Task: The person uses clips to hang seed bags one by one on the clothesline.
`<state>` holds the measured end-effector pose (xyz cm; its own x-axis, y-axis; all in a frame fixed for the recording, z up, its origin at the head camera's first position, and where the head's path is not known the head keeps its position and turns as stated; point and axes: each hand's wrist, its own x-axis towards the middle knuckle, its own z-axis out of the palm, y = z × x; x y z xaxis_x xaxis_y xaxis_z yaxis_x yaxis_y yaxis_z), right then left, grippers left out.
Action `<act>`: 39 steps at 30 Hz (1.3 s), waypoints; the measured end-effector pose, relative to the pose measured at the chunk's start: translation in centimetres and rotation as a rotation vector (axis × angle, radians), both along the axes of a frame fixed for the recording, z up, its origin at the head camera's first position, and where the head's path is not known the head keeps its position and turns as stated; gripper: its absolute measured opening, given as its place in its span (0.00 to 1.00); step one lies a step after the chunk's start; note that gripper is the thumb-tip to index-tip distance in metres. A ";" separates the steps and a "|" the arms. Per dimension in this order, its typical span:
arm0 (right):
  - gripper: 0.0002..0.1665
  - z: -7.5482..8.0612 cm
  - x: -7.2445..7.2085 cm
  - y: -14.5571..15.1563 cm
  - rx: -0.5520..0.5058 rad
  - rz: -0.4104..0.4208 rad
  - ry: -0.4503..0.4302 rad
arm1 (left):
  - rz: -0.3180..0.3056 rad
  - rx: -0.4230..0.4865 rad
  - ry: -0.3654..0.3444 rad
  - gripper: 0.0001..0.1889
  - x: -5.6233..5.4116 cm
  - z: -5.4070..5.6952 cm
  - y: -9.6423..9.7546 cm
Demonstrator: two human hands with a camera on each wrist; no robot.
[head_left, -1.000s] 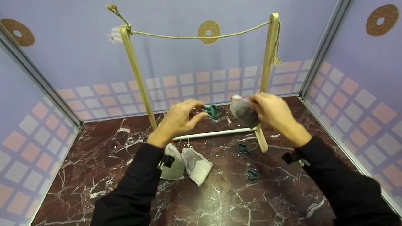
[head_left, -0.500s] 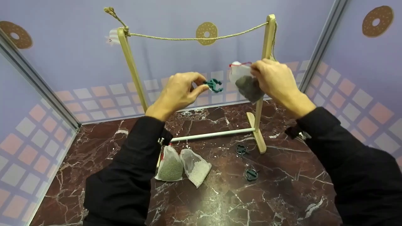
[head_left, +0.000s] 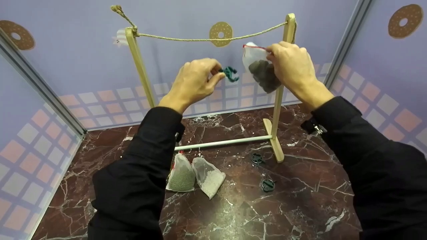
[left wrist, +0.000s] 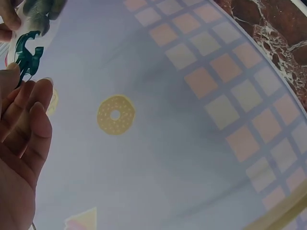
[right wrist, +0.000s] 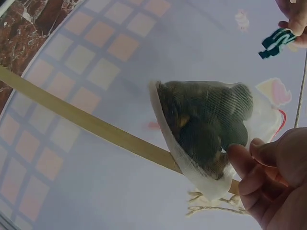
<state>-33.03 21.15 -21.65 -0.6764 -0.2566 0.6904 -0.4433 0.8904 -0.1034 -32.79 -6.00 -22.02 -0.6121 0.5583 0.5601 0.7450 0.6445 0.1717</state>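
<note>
My left hand (head_left: 198, 78) pinches a green plastic clip (head_left: 230, 74) between thumb and fingertips; its prongs point right and stand apart. My right hand (head_left: 293, 66) grips the top edge of a white mesh bag (head_left: 250, 58) with a red drawstring. Dark stone-like lumps (right wrist: 206, 120) fill the bag's lower part in the right wrist view. Both hands are raised below a rope (head_left: 190, 40) strung between two wooden posts. The bag hangs just in front of the right post (head_left: 278, 110), apart from the clip and the rope.
Two more mesh bags, one with greenish grains (head_left: 181, 178) and one with white grains (head_left: 211, 181), lie on the dark marbled surface (head_left: 233, 216). Two green clips, one farther (head_left: 257, 158) and one nearer (head_left: 268, 185), lie to their right. A white bar (head_left: 227, 142) joins the stand's feet.
Both hands have risen toward the rope, carrying the clip and the mesh bag of dark lumps. The bags and clips on the surface have stayed put.
</note>
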 end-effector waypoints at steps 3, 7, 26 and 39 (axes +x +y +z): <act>0.10 0.3 -0.2 -0.1 -0.005 0.000 0.009 | 0.005 0.028 0.044 0.12 -0.1 0.5 0.3; 0.10 0.6 -0.3 -0.3 -0.017 0.004 0.012 | 0.003 0.058 0.101 0.13 -0.2 1.0 0.7; 0.11 3.2 -0.1 -0.7 0.000 -0.045 0.013 | 0.121 0.299 0.261 0.16 -0.2 3.2 2.5; 0.09 2.7 0.1 -0.8 -0.053 0.037 0.060 | 0.236 0.213 0.258 0.17 -0.1 3.1 3.9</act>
